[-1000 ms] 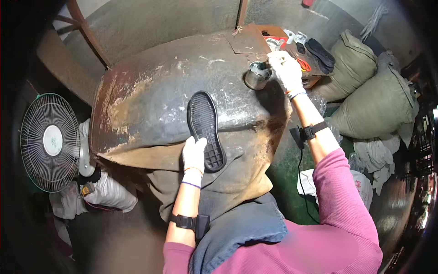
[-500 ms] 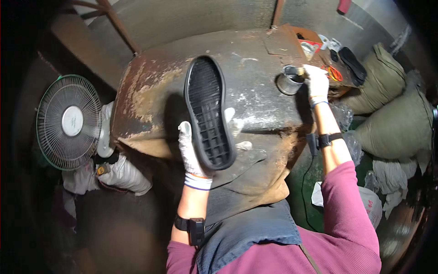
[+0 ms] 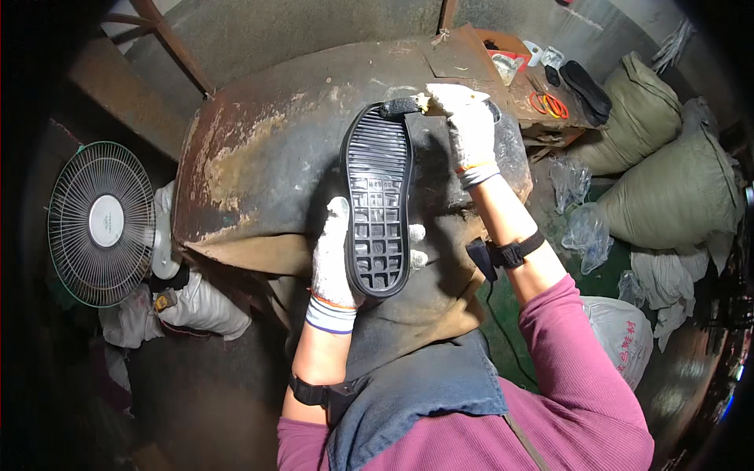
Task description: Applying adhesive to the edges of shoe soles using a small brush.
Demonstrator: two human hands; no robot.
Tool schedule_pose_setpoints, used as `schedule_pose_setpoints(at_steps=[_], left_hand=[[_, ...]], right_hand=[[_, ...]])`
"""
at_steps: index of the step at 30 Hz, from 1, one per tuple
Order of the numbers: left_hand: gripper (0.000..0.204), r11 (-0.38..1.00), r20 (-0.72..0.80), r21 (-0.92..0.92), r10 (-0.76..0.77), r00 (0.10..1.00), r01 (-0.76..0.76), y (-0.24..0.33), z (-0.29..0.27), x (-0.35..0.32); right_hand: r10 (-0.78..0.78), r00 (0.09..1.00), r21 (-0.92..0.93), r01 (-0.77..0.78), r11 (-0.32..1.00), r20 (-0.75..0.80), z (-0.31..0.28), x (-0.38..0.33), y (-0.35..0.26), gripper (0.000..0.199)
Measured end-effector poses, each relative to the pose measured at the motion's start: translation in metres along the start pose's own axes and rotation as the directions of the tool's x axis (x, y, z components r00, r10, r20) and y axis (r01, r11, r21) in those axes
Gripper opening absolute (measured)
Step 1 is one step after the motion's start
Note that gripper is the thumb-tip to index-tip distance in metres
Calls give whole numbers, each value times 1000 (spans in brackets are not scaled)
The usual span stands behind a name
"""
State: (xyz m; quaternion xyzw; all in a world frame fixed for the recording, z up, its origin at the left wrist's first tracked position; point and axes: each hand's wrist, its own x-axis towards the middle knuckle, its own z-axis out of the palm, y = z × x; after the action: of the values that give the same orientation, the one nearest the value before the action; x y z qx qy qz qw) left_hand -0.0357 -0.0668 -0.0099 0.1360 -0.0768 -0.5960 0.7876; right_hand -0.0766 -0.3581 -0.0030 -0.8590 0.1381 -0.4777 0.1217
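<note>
A black rubber shoe sole (image 3: 378,200) is held up over the near edge of the worktable, its ribbed and gridded inner side facing me. My left hand (image 3: 331,255), in a white knit glove, grips it round the lower half, thumb on the left edge and fingertips showing at the right. In my gloved right hand (image 3: 470,129) is a brush (image 3: 400,107) with a dark, coated head. That head rests at the sole's far end, along the inside of its rim. Behind the right glove only a sliver of a metal can (image 3: 493,111) shows.
The worn dark tabletop (image 3: 275,141) spreads beyond the sole. Orange-handled scissors (image 3: 550,105), another black sole (image 3: 586,93) and an open box (image 3: 506,56) lie at the far right. A fan (image 3: 106,220) stands left; stuffed green sacks (image 3: 667,196) are at right.
My right hand has moved left from the can, bringing the brush onto the sole's far end. The sole is now held more upright in my left hand.
</note>
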Motion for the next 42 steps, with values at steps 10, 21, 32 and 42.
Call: schedule_pose_setpoints(at_steps=[10,21,32,42], left_hand=[[79,976,103,-167,-120,987,136,8,-20,-14],[54,995,-105,62,81,991,-74,29,-20,-5],[56,813,-199,572,12,980,106,36,-11,-26],[58,694,-173,710,9,985,118,25,-6,-27]], right_hand=[[95,942,560,-270,783,320,-22,-29,-95,23],[-55,824,650,-403,644,564,-83,-81,-128,28],[248,781,532,-585,612,574,-85,-46,-105,17],[256,868,389,-430,815,425,-77,-22,-51,17]])
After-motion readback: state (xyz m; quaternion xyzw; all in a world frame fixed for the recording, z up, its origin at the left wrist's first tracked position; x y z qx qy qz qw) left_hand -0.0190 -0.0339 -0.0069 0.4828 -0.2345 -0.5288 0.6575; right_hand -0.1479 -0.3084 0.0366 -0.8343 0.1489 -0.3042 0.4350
